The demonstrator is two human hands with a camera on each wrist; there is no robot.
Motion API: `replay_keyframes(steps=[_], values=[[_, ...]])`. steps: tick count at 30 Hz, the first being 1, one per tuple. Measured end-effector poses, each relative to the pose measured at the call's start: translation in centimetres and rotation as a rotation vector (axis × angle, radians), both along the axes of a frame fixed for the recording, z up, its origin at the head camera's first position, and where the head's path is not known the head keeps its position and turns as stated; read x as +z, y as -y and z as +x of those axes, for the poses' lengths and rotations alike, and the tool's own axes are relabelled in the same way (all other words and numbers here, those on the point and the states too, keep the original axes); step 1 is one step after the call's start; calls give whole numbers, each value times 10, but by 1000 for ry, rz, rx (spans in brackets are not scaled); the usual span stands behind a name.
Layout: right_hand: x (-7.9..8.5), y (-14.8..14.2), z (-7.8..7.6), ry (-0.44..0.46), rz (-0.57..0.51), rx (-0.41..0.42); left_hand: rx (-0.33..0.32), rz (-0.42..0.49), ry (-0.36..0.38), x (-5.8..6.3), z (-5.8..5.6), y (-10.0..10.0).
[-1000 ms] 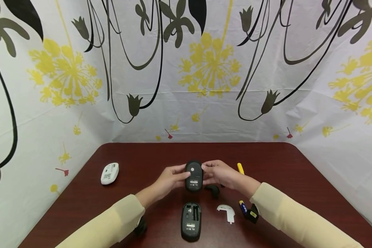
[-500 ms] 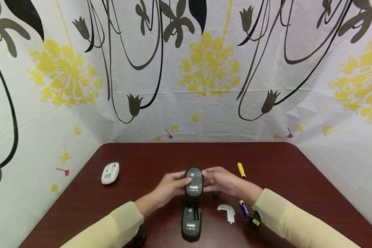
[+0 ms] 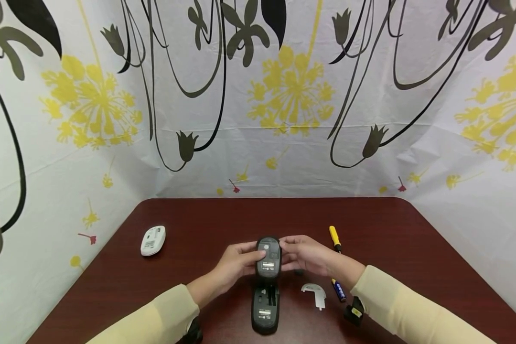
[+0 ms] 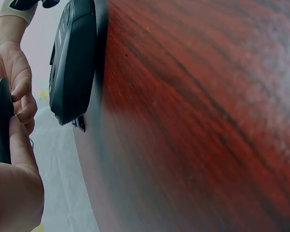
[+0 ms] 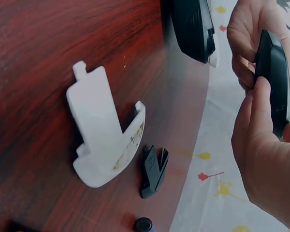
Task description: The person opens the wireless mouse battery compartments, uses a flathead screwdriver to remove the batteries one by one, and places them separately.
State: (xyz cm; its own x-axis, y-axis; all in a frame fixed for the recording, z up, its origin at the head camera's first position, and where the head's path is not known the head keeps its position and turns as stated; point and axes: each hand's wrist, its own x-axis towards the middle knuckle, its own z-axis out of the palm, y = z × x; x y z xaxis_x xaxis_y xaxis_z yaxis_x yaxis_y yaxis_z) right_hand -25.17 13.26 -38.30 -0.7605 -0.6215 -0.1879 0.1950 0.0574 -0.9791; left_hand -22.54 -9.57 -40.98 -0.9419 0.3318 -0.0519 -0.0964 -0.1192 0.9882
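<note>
**Left hand [image 3: 236,260] and right hand [image 3: 303,255] meet on the upper black mouse [image 3: 269,267]**

Here we are at the lower centre of the head view, and the upper black mouse is up off the table [image 3: 215,217], label side towards us! The left hand grips its left side, thumb laid across the underside. Over on the right edge, we see the right hand pinching with thumb and fingers; the right wrist view backs that up.

Just below, at bottom centre, lies the lower black mouse [image 3: 265,315], underside up, a dark slot showing near its top. The pair overlap in the head view, but both wrist cameras show us they are apart.

To the right we've a white cover piece [image 5: 99,130], with a small dark piece [image 5: 149,181] beyond it in the right wrist view. Right of the white one in the head view, there's a blue battery [image 3: 338,290], and higher up a yellow-handled tool [image 3: 334,236], partly behind the right forearm. Far left, we spot a white mouse [image 3: 153,241].
</note>
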Motion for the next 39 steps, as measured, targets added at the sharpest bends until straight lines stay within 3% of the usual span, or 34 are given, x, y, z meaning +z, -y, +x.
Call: replay_keyframes(steps=[4,11,15,23,39], values=[[0,-1,-1,-52,3,10,1,-6,-5,1,2,0],[4,-2,-2,-335,117,-3,-13,6,-4,3,5,1],[8,0,-1,-425,152,1,-17,8,-7,4,5,2],[8,7,0,-492,189,25,-3,-7,-9,4,7,4],[5,14,3,-509,229,-15,-5,-54,-38,-1,7,5]])
